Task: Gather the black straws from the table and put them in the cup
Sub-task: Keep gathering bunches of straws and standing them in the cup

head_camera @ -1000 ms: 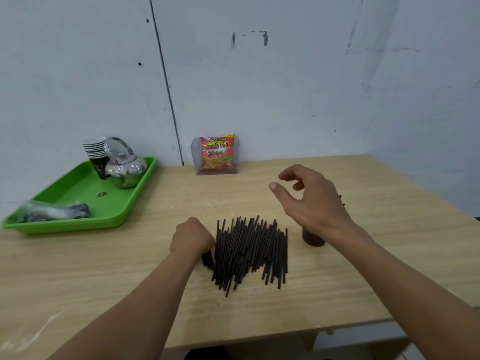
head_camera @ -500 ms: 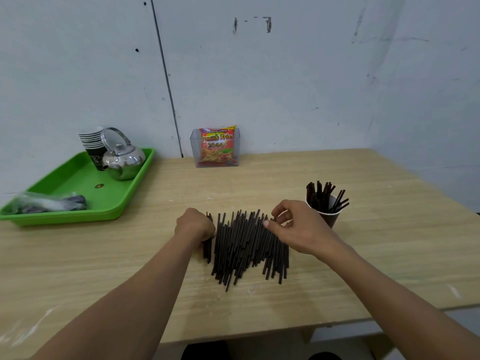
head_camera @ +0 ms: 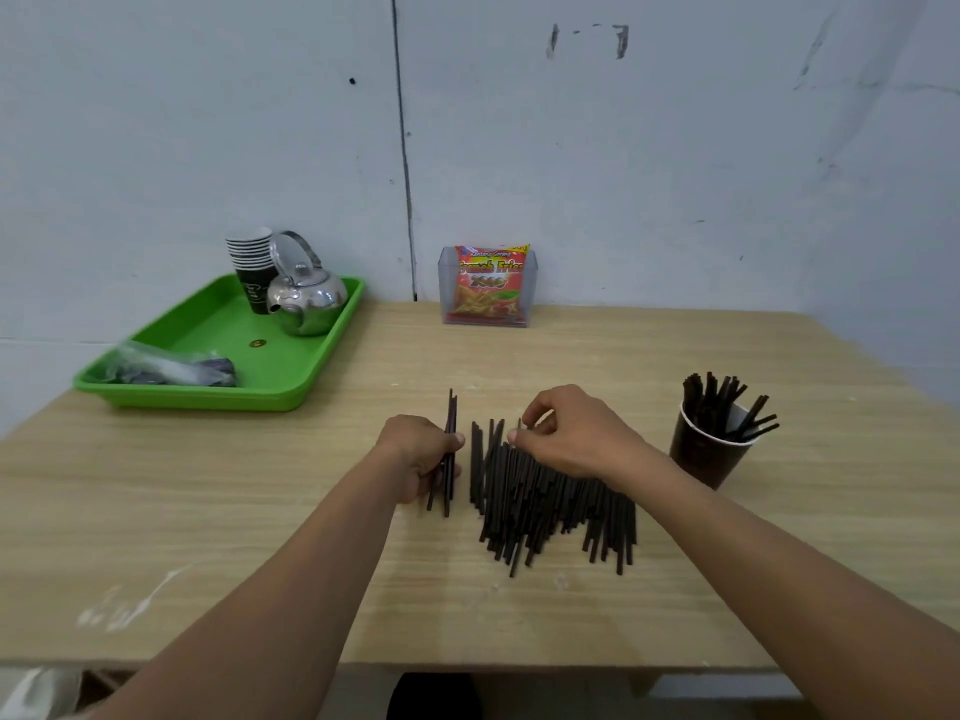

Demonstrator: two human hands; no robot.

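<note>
- A pile of black straws [head_camera: 550,506] lies on the wooden desk [head_camera: 208,511]. The straws lie mostly side by side, with their ends pointing toward and away from the person.
- The left hand [head_camera: 415,454] sits just left of the pile, apart from it by a narrow strip of bare desk. Its fingers are curled round a small bundle of straws [head_camera: 451,407].
- The bundle stands nearly on end in that grip. Its top ends stick out above the fist and its lower ends reach down to the desk.
- The right hand [head_camera: 571,433] rests on the far part of the pile. Its fingers are bent, and the thumb and forefinger pinch the far ends of straws there. How many straws it grips cannot be told.
- A dark paper cup [head_camera: 701,454] stands upright to the right of the pile, near it but not touching.
- More black straws [head_camera: 711,402] stand in the cup, fanning out over its rim toward the right.
- A green tray [head_camera: 291,371] sits well to the left of the pile and farther back.
- The tray carries a shiny metal kettle [head_camera: 309,298], a stack of paper cups [head_camera: 249,252] and a crumpled plastic bag [head_camera: 166,368].
- Straight behind the pile, against the wall, a clear holder [head_camera: 447,293] holds a red snack packet [head_camera: 488,285].
</note>
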